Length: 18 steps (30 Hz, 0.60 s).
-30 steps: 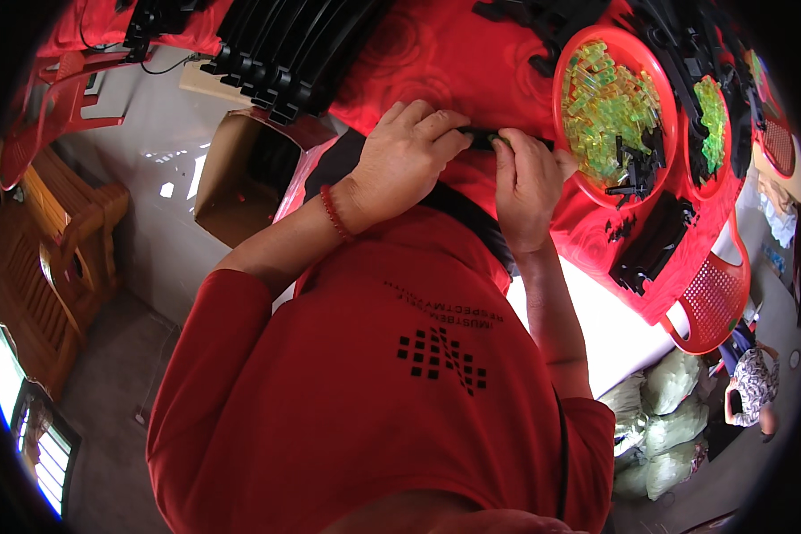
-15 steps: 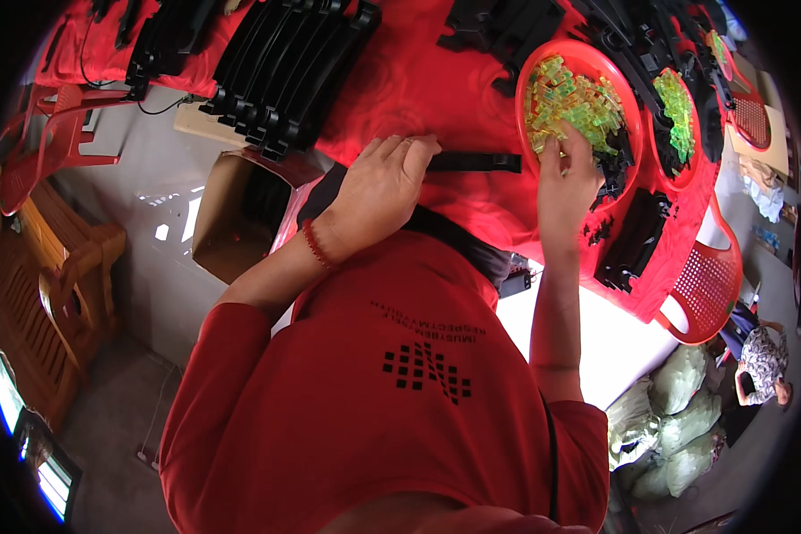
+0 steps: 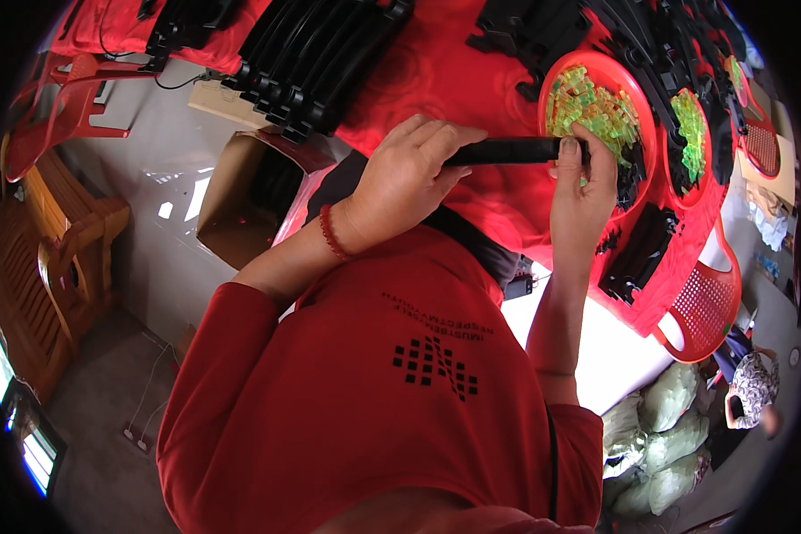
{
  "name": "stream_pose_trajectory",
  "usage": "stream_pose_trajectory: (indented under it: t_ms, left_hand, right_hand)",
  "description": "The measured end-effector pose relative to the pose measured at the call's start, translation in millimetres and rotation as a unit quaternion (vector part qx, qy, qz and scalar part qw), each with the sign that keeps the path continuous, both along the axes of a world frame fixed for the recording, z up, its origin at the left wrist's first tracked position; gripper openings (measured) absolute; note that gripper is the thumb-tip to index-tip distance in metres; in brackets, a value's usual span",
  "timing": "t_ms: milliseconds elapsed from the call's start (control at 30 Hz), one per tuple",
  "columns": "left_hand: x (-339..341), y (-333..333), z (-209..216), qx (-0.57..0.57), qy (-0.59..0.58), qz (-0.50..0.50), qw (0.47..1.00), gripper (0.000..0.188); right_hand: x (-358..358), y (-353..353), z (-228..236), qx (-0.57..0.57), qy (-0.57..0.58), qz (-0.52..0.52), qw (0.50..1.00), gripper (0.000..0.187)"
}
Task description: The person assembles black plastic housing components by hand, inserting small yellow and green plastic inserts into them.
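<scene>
A long black plastic strip (image 3: 521, 151) lies level in front of me, raised over the red tablecloth (image 3: 472, 98). My left hand (image 3: 409, 165) is closed around its left end. At the strip's right end, my right hand (image 3: 586, 173) pinches with thumb and fingers; whether a small piece is also between them is hidden. Just behind that hand is a red plastic bowl (image 3: 647, 116) with many small clear yellow-green pieces (image 3: 586, 105) and some small black parts (image 3: 630, 182).
Curved black strips (image 3: 320, 53) are stacked at the far left of the table. Another bowl of green pieces (image 3: 689, 133) and a black part (image 3: 643, 254) are at right. Around me are a cardboard box (image 3: 227, 209), red chair (image 3: 710, 298), wooden bench (image 3: 27, 294), bags (image 3: 672, 445) and a person (image 3: 755, 387).
My right hand has left the bowl's pieces and closed on the strip's right end. The strip has come up, and my left hand has shifted slightly to the right with it.
</scene>
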<state>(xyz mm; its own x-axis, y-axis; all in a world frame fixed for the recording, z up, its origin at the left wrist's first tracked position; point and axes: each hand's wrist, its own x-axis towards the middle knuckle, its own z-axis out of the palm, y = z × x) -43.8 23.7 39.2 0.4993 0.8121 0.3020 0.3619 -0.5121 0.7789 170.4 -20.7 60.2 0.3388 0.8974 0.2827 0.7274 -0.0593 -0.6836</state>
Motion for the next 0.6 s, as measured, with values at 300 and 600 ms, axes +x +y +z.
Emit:
stream_pose_trajectory:
  t_ms: [300,600]
  left_hand:
    - [-2,5,6,-0.304,-0.115,-0.097,0.941,0.047]
    - [-6,8,0,-0.548,-0.237,-0.139,0.79,0.035]
  right_hand:
    - [-9,6,17,-0.006,0.116,-0.06,0.991,0.025]
    - [-4,7,11,-0.003,0.069,-0.053,0.996,0.031]
